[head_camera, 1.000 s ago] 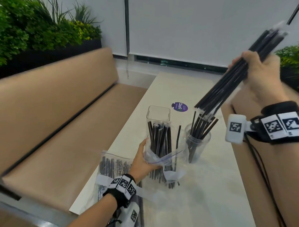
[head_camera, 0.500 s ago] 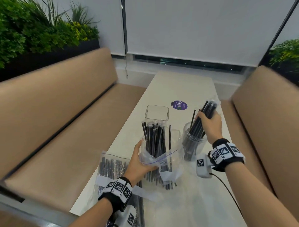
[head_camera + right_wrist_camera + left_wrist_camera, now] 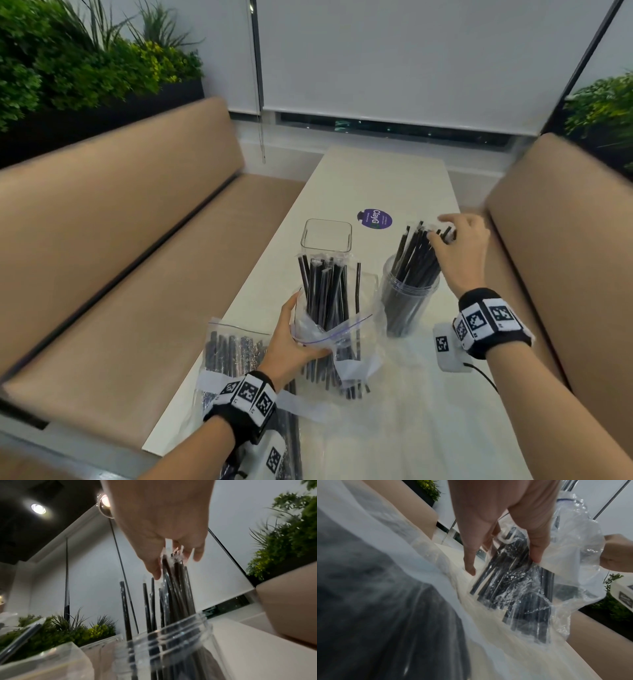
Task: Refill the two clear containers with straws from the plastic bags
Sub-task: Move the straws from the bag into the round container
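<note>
A round clear container (image 3: 407,308) (image 3: 180,635) stands on the table, holding many black straws (image 3: 416,257) (image 3: 173,595). My right hand (image 3: 442,231) (image 3: 176,565) hovers at their tops, fingers loosely spread and touching the wrapped ends. A square clear container (image 3: 327,236) stands behind an open plastic bag (image 3: 342,329) (image 3: 573,561) of upright black straws (image 3: 325,291). My left hand (image 3: 294,346) (image 3: 503,565) pinches that bag's rim between thumb and fingers. A second bag of straws (image 3: 233,349) lies flat under my left wrist.
The narrow white table (image 3: 394,178) runs between two tan benches, one on the left (image 3: 120,240) and one on the right (image 3: 565,240). A purple sticker (image 3: 375,217) lies beyond the containers. Planters stand behind both benches.
My right hand came down from high on the right with a bundle of straws, lowered it into the round container, and has now loosened its grip at the tops. The left hand stayed on the bag.
</note>
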A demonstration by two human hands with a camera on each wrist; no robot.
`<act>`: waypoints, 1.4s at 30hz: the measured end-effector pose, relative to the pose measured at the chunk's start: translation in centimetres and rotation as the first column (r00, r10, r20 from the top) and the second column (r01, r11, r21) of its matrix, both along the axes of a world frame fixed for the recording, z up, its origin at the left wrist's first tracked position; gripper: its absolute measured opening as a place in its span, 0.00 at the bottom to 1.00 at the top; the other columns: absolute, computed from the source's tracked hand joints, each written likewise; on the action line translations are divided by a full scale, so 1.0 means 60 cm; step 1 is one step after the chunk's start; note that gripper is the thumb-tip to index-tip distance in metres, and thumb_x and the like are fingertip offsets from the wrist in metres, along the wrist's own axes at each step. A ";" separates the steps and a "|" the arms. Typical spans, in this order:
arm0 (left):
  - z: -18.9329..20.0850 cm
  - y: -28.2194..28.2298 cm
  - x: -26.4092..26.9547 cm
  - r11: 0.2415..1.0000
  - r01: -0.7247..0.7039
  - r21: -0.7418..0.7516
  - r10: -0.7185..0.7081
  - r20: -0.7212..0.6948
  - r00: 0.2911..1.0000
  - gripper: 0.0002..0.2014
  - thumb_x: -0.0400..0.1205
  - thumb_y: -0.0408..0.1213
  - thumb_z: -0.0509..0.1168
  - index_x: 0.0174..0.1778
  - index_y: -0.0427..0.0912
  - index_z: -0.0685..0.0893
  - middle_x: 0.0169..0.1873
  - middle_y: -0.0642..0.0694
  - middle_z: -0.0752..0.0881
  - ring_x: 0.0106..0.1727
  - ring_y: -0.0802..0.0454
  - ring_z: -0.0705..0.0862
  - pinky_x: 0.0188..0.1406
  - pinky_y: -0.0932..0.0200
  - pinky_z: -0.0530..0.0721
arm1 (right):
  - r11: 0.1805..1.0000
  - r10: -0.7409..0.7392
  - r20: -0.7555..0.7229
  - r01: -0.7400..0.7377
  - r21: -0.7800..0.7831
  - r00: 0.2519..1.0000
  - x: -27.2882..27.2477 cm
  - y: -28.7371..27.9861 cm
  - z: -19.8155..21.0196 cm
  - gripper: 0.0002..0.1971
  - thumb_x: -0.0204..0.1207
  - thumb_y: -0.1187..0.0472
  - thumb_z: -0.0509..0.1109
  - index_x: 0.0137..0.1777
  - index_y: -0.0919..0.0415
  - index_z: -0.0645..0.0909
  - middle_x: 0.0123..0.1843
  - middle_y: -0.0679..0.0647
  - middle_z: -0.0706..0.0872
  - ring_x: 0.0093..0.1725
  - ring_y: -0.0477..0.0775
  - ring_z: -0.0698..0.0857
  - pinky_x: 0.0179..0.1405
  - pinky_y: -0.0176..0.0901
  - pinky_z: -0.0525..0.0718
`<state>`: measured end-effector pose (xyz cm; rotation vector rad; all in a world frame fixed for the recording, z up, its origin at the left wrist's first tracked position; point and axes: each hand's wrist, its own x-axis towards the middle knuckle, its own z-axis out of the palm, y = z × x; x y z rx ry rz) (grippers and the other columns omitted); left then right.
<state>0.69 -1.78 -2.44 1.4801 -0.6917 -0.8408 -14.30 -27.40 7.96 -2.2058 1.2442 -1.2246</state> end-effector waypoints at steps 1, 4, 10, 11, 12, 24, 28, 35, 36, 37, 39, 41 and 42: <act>0.001 0.000 0.001 1.000 0.004 -0.002 -0.004 -0.002 1.000 0.52 0.62 0.33 0.84 0.72 0.72 0.61 0.76 0.52 0.67 0.78 0.45 0.70 0.74 0.39 0.74 | 0.999 -0.023 0.001 0.023 -0.034 1.000 -0.005 0.007 0.003 0.16 0.75 0.63 0.74 0.62 0.62 0.83 0.64 0.66 0.78 0.63 0.68 0.75 0.64 0.48 0.71; 0.000 0.001 0.008 1.000 0.001 0.015 -0.001 0.021 1.000 0.51 0.57 0.44 0.86 0.67 0.82 0.62 0.79 0.48 0.67 0.77 0.44 0.71 0.74 0.38 0.74 | 0.994 -0.016 0.193 0.035 -0.099 0.981 -0.029 0.062 0.026 0.13 0.77 0.60 0.71 0.60 0.61 0.83 0.62 0.60 0.81 0.59 0.54 0.79 0.63 0.42 0.75; 0.002 0.000 0.005 1.000 0.019 0.010 -0.019 0.048 0.999 0.49 0.66 0.33 0.82 0.69 0.75 0.60 0.74 0.56 0.66 0.78 0.50 0.68 0.76 0.45 0.73 | 0.751 0.368 0.399 -0.522 0.405 0.840 -0.004 0.233 -0.017 0.38 0.69 0.43 0.75 0.78 0.52 0.68 0.70 0.41 0.78 0.65 0.38 0.80 0.67 0.37 0.78; 0.002 -0.001 0.001 0.999 0.042 0.009 -0.042 0.038 0.998 0.48 0.68 0.31 0.81 0.71 0.73 0.60 0.74 0.57 0.66 0.77 0.53 0.68 0.75 0.50 0.73 | 0.696 0.427 0.339 -0.544 0.468 0.838 0.010 0.242 -0.033 0.46 0.66 0.39 0.75 0.82 0.49 0.60 0.72 0.36 0.73 0.69 0.37 0.76 0.70 0.39 0.74; 0.001 -0.001 -0.003 0.997 0.071 0.003 -0.071 0.026 0.997 0.48 0.69 0.29 0.80 0.72 0.72 0.60 0.74 0.58 0.66 0.76 0.57 0.70 0.72 0.56 0.75 | 0.656 0.475 0.304 -0.563 0.503 0.826 0.024 0.248 -0.047 0.51 0.64 0.38 0.76 0.84 0.47 0.55 0.71 0.32 0.71 0.71 0.36 0.73 0.72 0.40 0.71; -0.017 -0.002 -0.016 0.995 0.095 -0.015 -0.094 0.028 0.995 0.48 0.68 0.26 0.80 0.74 0.66 0.63 0.66 0.65 0.74 0.58 0.72 0.84 0.54 0.61 0.88 | 0.717 0.409 0.439 -0.579 0.388 0.800 0.046 0.239 -0.056 0.17 0.76 0.52 0.75 0.62 0.58 0.83 0.56 0.49 0.91 0.57 0.43 0.89 0.59 0.42 0.85; -0.008 -0.005 -0.012 0.992 0.126 -0.018 -0.125 0.025 0.992 0.52 0.65 0.22 0.81 0.74 0.67 0.61 0.66 0.57 0.72 0.61 0.64 0.81 0.47 0.62 0.89 | 0.732 0.429 0.475 -0.604 0.316 0.768 0.048 0.227 -0.017 0.14 0.77 0.52 0.73 0.58 0.60 0.84 0.51 0.45 0.91 0.54 0.42 0.89 0.55 0.38 0.85; 0.001 -0.012 -0.006 0.993 0.113 -0.031 -0.111 0.048 0.993 0.53 0.63 0.28 0.83 0.79 0.61 0.62 0.73 0.62 0.68 0.77 0.49 0.71 0.70 0.42 0.80 | 0.764 0.401 0.509 -0.585 0.273 0.762 0.049 0.208 0.030 0.02 0.79 0.58 0.73 0.50 0.50 0.84 0.45 0.43 0.91 0.46 0.38 0.88 0.46 0.28 0.84; 0.004 -0.014 -0.006 0.993 0.114 -0.042 -0.112 0.052 0.992 0.53 0.64 0.28 0.83 0.79 0.59 0.62 0.70 0.67 0.68 0.77 0.52 0.71 0.70 0.44 0.79 | 0.764 0.397 0.505 -0.581 0.281 0.766 0.050 0.206 0.025 0.03 0.79 0.58 0.73 0.51 0.51 0.84 0.46 0.44 0.91 0.48 0.39 0.89 0.48 0.30 0.85; 0.006 -0.015 -0.007 0.992 0.117 -0.054 -0.114 0.054 0.992 0.51 0.65 0.27 0.82 0.79 0.59 0.62 0.69 0.70 0.67 0.75 0.56 0.72 0.69 0.48 0.81 | 0.766 0.388 0.491 -0.570 0.299 0.780 0.051 0.206 0.015 0.05 0.79 0.58 0.73 0.53 0.53 0.84 0.48 0.44 0.91 0.49 0.40 0.89 0.50 0.33 0.85; 0.011 -0.019 -0.008 0.988 0.134 -0.081 -0.130 0.056 0.990 0.48 0.68 0.23 0.79 0.78 0.57 0.63 0.67 0.68 0.72 0.68 0.66 0.78 0.58 0.62 0.85 | 0.766 0.364 0.449 -0.537 0.355 0.816 0.054 0.211 -0.013 0.11 0.79 0.58 0.72 0.60 0.56 0.83 0.52 0.46 0.91 0.54 0.43 0.89 0.56 0.43 0.86; 0.011 -0.023 -0.007 0.983 0.161 -0.091 -0.155 0.074 0.985 0.45 0.71 0.18 0.75 0.78 0.54 0.63 0.65 0.61 0.78 0.60 0.69 0.83 0.51 0.69 0.84 | 0.751 0.368 0.400 -0.522 0.405 0.839 0.055 0.222 -0.044 0.14 0.79 0.60 0.70 0.64 0.55 0.81 0.56 0.46 0.90 0.57 0.45 0.88 0.60 0.49 0.86; 0.009 -0.024 -0.007 0.983 0.165 -0.081 -0.158 0.084 0.984 0.44 0.72 0.18 0.73 0.78 0.55 0.64 0.65 0.58 0.80 0.59 0.69 0.84 0.51 0.69 0.83 | 0.737 0.371 0.388 -0.522 0.430 0.844 0.055 0.228 -0.055 0.13 0.79 0.63 0.69 0.63 0.54 0.82 0.55 0.46 0.91 0.56 0.45 0.89 0.59 0.49 0.86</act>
